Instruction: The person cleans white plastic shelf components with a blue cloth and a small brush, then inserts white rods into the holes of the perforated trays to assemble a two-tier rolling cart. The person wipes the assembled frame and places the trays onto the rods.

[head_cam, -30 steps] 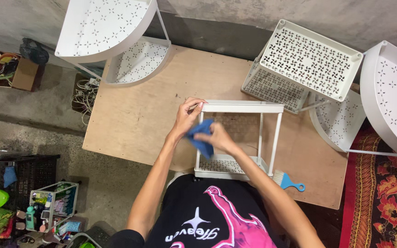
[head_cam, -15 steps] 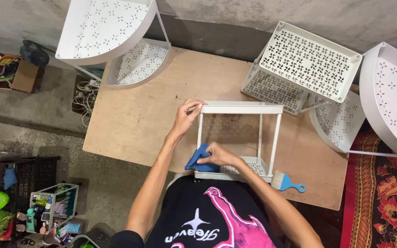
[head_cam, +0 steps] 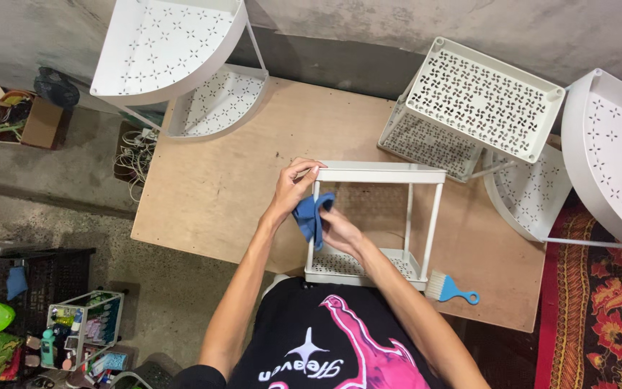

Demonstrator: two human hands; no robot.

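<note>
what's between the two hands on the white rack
In the head view, the rack's near-left post, wrapped by the blue cloth, runs between the left hand and right hand.

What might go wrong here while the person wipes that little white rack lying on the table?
The small white rack lies on its side, close to the near edge of the wooden table; a firm rub could probably slide it off. Only the left hand steadies it, at one corner, while the right hand works the blue cloth on a thin post, so it might tip. The blue brush sits close to the edge and may get knocked down.
</note>
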